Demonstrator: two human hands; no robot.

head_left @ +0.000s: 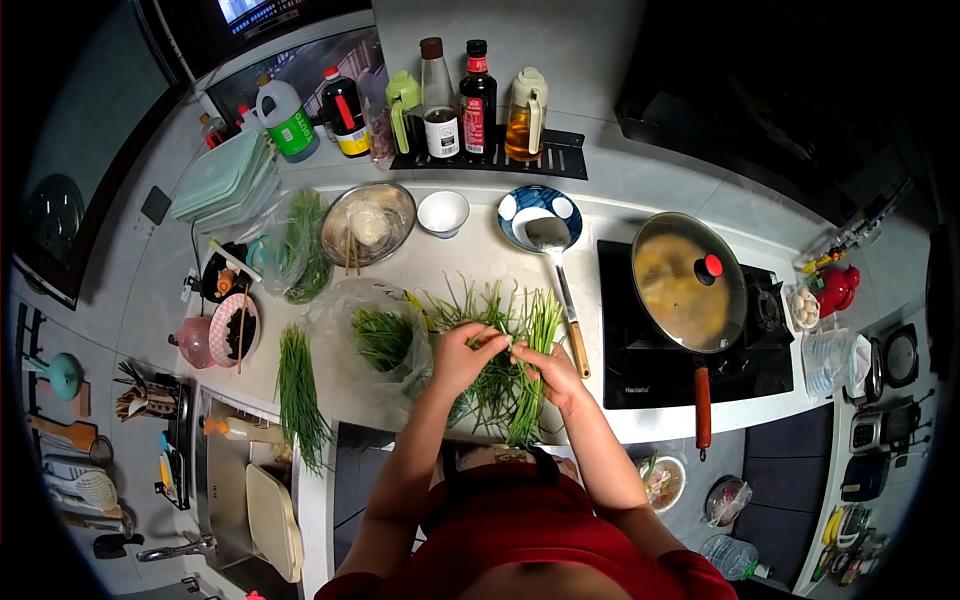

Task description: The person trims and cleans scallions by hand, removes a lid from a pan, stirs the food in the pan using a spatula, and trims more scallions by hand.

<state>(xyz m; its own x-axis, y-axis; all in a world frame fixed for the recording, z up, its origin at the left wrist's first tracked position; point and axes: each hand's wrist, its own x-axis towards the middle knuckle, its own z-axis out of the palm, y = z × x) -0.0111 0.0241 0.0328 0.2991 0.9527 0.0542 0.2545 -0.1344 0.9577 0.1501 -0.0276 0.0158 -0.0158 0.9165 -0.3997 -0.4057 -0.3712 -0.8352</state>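
Observation:
My left hand is closed in a pinch at the top of some thin green stems, close to the other hand's fingertips. My right hand is wrapped round a bunch of long green stems that hang down past the counter's front edge. Loose leafy greens lie beneath and between both hands. Beside my left hand sits a clear plastic bag with chives inside. Another bundle of chives rests farther left, its tips drooping over the edge.
A lidded pan of yellowish food stands on the black stove at right. A spatula leans on a blue bowl. Behind are a white bowl, a metal bowl and bottles. The sink is at left.

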